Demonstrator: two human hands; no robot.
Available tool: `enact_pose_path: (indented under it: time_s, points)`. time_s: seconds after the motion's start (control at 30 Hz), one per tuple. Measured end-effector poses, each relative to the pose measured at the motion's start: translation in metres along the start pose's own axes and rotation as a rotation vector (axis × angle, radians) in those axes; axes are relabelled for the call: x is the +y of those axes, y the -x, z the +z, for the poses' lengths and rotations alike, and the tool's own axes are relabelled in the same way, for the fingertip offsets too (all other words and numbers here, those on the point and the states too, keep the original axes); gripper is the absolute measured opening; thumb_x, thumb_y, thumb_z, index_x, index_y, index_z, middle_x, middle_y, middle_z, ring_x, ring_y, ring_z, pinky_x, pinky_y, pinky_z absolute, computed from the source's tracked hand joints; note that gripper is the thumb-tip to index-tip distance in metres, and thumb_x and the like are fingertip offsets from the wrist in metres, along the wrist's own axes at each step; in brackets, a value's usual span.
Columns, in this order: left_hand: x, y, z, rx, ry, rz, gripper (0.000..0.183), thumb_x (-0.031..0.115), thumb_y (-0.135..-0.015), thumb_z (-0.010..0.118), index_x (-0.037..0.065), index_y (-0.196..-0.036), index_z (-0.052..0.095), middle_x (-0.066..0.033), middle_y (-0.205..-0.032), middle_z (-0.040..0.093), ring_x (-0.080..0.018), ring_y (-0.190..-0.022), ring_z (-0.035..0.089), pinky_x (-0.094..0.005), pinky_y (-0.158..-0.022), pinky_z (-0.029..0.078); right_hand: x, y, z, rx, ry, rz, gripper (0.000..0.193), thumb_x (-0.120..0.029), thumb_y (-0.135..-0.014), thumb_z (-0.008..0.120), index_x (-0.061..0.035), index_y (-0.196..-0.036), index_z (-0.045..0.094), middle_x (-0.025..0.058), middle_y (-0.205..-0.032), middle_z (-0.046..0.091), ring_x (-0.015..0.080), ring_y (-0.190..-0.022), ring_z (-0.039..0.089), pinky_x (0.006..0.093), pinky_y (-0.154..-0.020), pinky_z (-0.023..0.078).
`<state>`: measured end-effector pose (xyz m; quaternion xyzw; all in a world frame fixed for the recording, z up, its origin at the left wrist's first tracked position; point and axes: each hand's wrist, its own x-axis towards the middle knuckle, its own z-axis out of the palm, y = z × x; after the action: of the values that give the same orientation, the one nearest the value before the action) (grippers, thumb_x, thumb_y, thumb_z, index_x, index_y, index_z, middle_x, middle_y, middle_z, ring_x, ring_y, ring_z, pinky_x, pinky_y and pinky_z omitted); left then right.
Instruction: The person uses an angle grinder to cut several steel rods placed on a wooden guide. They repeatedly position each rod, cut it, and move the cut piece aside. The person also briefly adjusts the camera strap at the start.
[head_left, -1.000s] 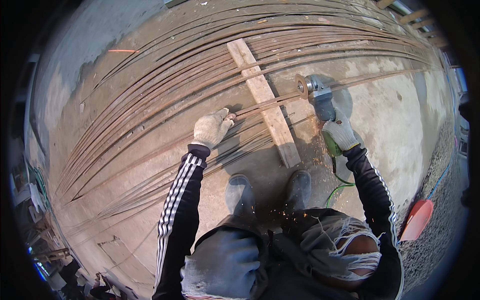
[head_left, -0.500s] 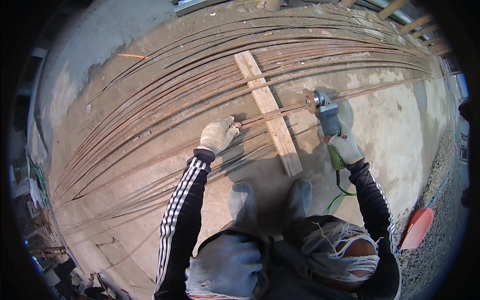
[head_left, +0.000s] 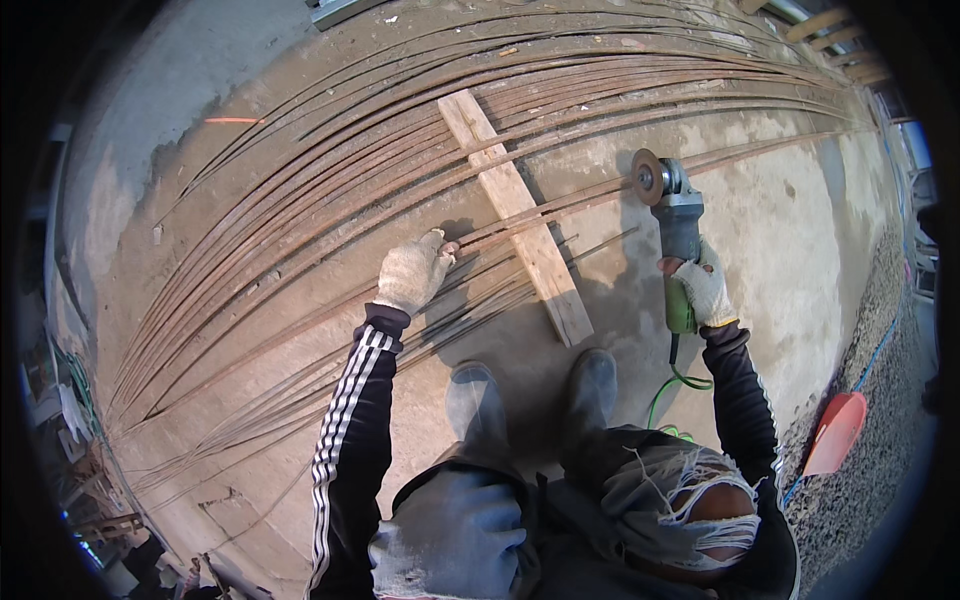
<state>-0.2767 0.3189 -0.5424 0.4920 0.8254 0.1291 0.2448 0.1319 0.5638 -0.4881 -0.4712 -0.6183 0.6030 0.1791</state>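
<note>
My left hand [head_left: 413,272], in a pale knit work glove, is closed around thin rusty steel rods [head_left: 487,236] just left of a wooden plank. The plank [head_left: 521,210] lies slantwise on the ground, with rods resting across it. In my right hand [head_left: 704,287], also gloved, is an angle grinder [head_left: 680,235] with a dark head and a green body. Its round disc [head_left: 648,177] is by the held rods, right of the plank; whether it touches them I cannot tell. A green cord [head_left: 664,391] trails from its lower end.
More long rods [head_left: 300,215] fan across the concrete floor, beyond and left of the plank. Shorter cut rods [head_left: 450,328] lie near my boots [head_left: 474,402]. A red scoop [head_left: 836,433] rests on gravel [head_left: 862,500] at the right. An orange strip [head_left: 235,121] lies far left.
The grinder has risen a little and shifted right, its disc farther from the plank. My left hand still holds the rods. The whole view has shifted slightly.
</note>
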Motion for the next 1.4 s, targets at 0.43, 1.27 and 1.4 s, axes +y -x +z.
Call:
enact_pose_path:
  time_s: [0.43,1.27,1.4]
  points:
    - [-0.015,-0.035,-0.016,0.151,-0.054,0.067,0.041,0.039,-0.106,0.063,0.0,-0.118,0.069,-0.0247,-0.107,0.074,-0.0441,-0.1,0.072,-0.0519,-0.086,0.057,0.003,0.003,-0.011,0.07,0.107,-0.005,0.038,-0.011,-0.089,0.064,-0.0011,-0.125,0.063,0.0089,-0.101,0.075,0.0152,-0.084,0.069,0.0287,-0.074,0.056]
    - [0.004,0.017,0.018,0.131,-0.019,0.155,0.029,0.036,-0.101,0.069,0.009,-0.11,0.068,-0.0227,-0.099,0.074,-0.0455,-0.096,0.07,-0.0548,-0.079,0.056,0.031,-0.01,0.039,-0.063,0.094,-0.004,0.034,-0.013,-0.085,0.071,0.0005,-0.115,0.061,0.0103,-0.097,0.072,0.0166,-0.084,0.068,0.033,-0.075,0.055]
    - [0.001,0.016,0.019,0.156,-0.008,0.195,0.028,0.034,-0.099,0.071,0.008,-0.111,0.069,-0.0227,-0.1,0.074,-0.0454,-0.096,0.07,-0.0544,-0.079,0.056,0.032,-0.014,0.038,-0.042,0.209,-0.01,0.038,-0.016,-0.085,0.077,0.0,-0.115,0.062,0.0103,-0.097,0.071,0.016,-0.085,0.066,0.0328,-0.076,0.055]
